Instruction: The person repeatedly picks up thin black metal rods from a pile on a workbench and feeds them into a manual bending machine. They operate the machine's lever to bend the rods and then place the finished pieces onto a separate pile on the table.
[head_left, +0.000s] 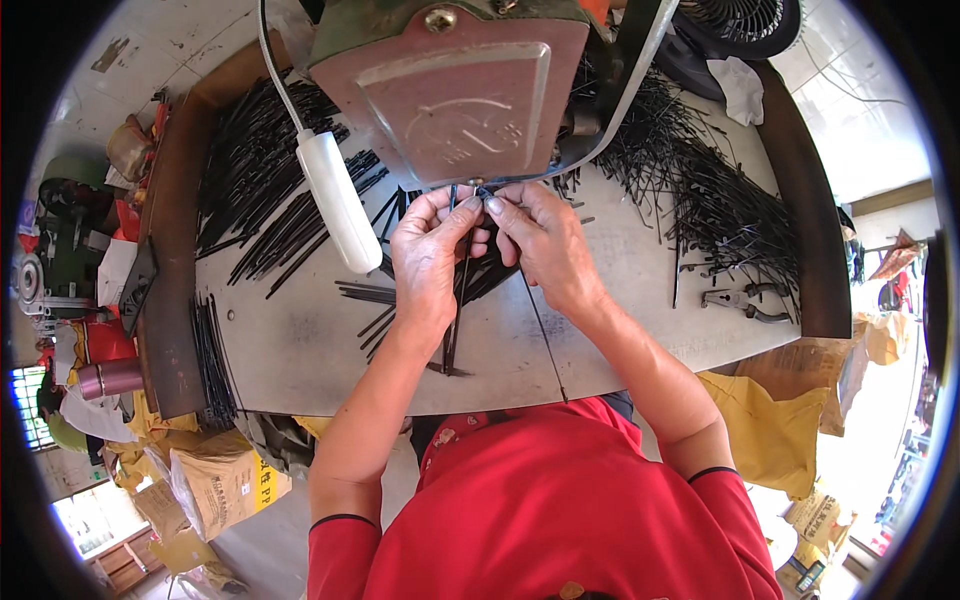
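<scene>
Pinching thin black strips (462, 270) in both grips, left hand (428, 262) and right hand (545, 245), I fear fingertips catching under the machine head (455, 85), being so close.

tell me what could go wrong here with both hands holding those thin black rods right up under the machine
Fingertips of the left hand and right hand pinch the black rods right at the machine foot, so they might get caught. The long rods could also slip or sweep the loose pile off the table.
</scene>
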